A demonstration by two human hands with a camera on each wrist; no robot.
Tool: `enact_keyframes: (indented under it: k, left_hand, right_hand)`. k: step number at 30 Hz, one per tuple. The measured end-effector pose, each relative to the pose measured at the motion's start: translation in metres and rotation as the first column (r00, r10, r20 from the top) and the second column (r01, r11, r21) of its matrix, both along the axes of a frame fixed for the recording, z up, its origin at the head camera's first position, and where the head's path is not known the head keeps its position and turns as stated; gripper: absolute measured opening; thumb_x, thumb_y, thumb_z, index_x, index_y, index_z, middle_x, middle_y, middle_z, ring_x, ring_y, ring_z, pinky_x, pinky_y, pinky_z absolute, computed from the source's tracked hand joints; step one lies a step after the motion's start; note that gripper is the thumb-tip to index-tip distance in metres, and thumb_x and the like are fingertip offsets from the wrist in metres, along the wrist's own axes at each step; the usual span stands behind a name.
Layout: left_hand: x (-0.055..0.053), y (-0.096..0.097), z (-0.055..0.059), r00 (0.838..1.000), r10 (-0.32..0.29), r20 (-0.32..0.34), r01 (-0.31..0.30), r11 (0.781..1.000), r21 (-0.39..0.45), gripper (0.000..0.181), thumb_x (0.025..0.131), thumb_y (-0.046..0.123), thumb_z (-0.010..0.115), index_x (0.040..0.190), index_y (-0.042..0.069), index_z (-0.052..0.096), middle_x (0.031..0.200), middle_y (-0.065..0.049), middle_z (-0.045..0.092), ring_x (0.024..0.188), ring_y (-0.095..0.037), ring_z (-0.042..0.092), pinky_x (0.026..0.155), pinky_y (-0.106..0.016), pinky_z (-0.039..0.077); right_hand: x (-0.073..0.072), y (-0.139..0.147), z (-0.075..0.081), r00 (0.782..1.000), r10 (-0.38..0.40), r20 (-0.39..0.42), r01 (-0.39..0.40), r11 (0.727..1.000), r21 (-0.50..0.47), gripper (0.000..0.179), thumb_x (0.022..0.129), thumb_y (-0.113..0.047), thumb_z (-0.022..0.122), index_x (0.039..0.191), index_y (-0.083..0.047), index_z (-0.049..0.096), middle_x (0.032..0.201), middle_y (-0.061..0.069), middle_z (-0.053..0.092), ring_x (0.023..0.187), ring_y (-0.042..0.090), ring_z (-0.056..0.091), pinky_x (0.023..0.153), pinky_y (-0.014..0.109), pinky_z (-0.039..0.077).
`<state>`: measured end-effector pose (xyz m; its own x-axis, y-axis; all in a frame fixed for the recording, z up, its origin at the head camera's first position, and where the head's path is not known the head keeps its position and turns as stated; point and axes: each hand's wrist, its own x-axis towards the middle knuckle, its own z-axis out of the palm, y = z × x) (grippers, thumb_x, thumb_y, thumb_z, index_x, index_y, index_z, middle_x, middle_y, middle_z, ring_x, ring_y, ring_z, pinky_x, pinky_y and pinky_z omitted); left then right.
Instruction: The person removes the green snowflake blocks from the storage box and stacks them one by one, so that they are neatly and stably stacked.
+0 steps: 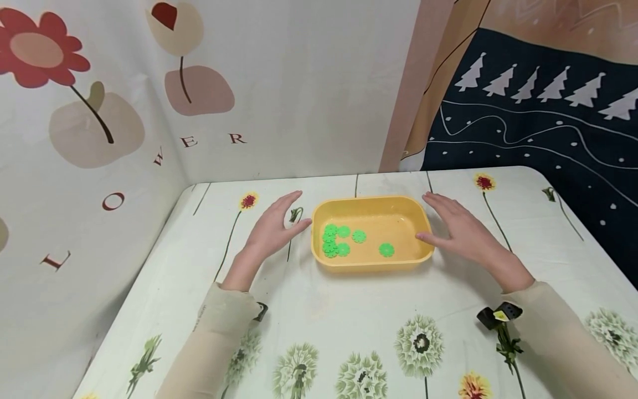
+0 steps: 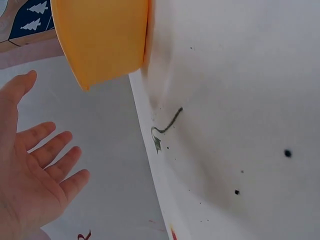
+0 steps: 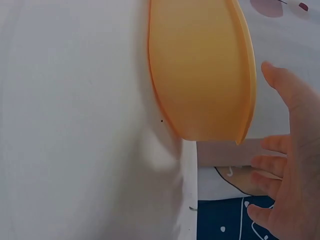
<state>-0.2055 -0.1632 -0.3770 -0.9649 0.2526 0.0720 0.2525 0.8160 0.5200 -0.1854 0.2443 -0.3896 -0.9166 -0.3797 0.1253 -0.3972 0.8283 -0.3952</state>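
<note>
A yellow plastic tub (image 1: 374, 266) stands on the table, with several green flower-shaped discs (image 1: 359, 236) on its floor. Most of the discs cluster at the tub's left end; one lies apart toward the right. My left hand (image 1: 273, 230) is held beside the tub's left end, fingers extended and thumb tip close to the rim. On the other side, my right hand (image 1: 461, 230) spreads its fingers, its thumb overlapping the right rim in the head view. Both wrist views show the palms facing the tub wall (image 2: 102, 40) with nothing held.
A white flower-printed cloth (image 1: 329, 321) covers the table. Behind and to the left hang pale printed curtains (image 1: 309, 100); a dark blue cloth with white trees (image 1: 538, 122) hangs at the right. Black wrist devices (image 1: 500, 315) sit at the sleeves.
</note>
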Motion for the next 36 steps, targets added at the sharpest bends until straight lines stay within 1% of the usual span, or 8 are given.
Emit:
enact_keyframes:
  k: [3,8,15,18,22,27,31,36]
  left_hand:
    - [0.001,0.005,0.002,1.0,-0.027,-0.011,0.027,1.0,0.007,0.072,0.095,0.047,0.063,0.156,0.021,0.034,0.162,-0.004,0.035,0.15,-0.026,0.032,0.122,-0.05,0.029]
    - [0.003,0.014,0.004,0.995,-0.093,-0.044,0.094,0.995,0.024,0.069,0.095,0.043,0.064,0.155,0.021,0.037,0.161,-0.002,0.037,0.15,-0.025,0.033,0.122,-0.049,0.03]
    - [0.004,0.033,0.005,0.982,-0.174,-0.078,0.177,0.984,0.026,0.066,0.095,0.041,0.066,0.152,0.02,0.041,0.159,0.0,0.04,0.149,-0.024,0.036,0.121,-0.048,0.032]
    - [0.005,0.042,0.006,0.974,-0.215,-0.078,0.217,0.976,0.019,0.065,0.094,0.039,0.068,0.151,0.019,0.044,0.158,0.0,0.042,0.148,-0.024,0.038,0.12,-0.049,0.033]
    - [0.006,0.053,0.007,0.963,-0.263,-0.055,0.264,0.964,0.013,0.064,0.094,0.039,0.068,0.151,0.02,0.045,0.157,0.0,0.044,0.146,-0.023,0.041,0.119,-0.047,0.036]
    - [0.006,0.067,0.005,0.951,-0.31,-0.011,0.311,0.95,0.02,0.065,0.094,0.04,0.069,0.151,0.021,0.045,0.154,0.001,0.047,0.144,-0.022,0.043,0.117,-0.043,0.039]
    - [0.004,0.076,0.004,0.937,-0.348,0.032,0.348,0.938,0.0,0.065,0.094,0.042,0.068,0.151,0.021,0.044,0.155,0.0,0.047,0.146,-0.022,0.041,0.119,-0.042,0.036]
    - [0.001,0.086,-0.001,0.922,-0.382,0.071,0.381,0.924,0.017,0.066,0.093,0.039,0.07,0.151,0.02,0.044,0.155,0.0,0.046,0.147,-0.021,0.039,0.121,-0.041,0.033]
  right_hand:
    - [0.002,-0.003,-0.002,1.0,0.014,-0.005,-0.014,1.0,0.004,0.089,0.091,-0.052,0.067,0.157,-0.007,0.028,0.162,0.018,0.029,0.148,0.043,0.026,0.117,0.065,0.025]
    - [0.005,-0.007,-0.004,1.0,0.025,-0.002,-0.025,0.999,0.024,0.091,0.09,-0.054,0.067,0.157,-0.006,0.028,0.163,0.018,0.029,0.148,0.044,0.026,0.118,0.064,0.024]
    - [0.008,-0.01,-0.006,0.999,0.039,-0.006,-0.039,0.998,0.041,0.094,0.089,-0.055,0.068,0.157,-0.004,0.027,0.163,0.018,0.027,0.148,0.044,0.027,0.118,0.064,0.024]
    - [0.009,-0.01,-0.006,0.999,0.035,-0.002,-0.035,0.999,0.038,0.095,0.087,-0.054,0.069,0.157,-0.005,0.027,0.164,0.017,0.026,0.148,0.043,0.026,0.117,0.064,0.025]
    - [0.012,-0.01,-0.007,0.999,0.04,0.011,-0.04,0.999,0.015,0.098,0.085,-0.054,0.072,0.157,-0.005,0.027,0.164,0.016,0.026,0.149,0.042,0.026,0.116,0.065,0.028]
    - [0.013,-0.008,-0.01,0.998,0.057,0.029,-0.057,0.998,-0.025,0.102,0.083,-0.052,0.076,0.158,-0.004,0.024,0.165,0.016,0.024,0.15,0.041,0.025,0.115,0.066,0.028]
    - [0.014,-0.007,-0.012,0.996,0.076,0.037,-0.073,0.996,-0.057,0.106,0.08,-0.05,0.079,0.158,-0.004,0.023,0.165,0.016,0.023,0.149,0.042,0.025,0.114,0.067,0.029]
    - [0.015,-0.006,-0.013,0.996,0.082,0.045,-0.079,0.994,-0.071,0.109,0.078,-0.051,0.081,0.158,-0.005,0.023,0.166,0.015,0.022,0.15,0.042,0.025,0.113,0.068,0.031]
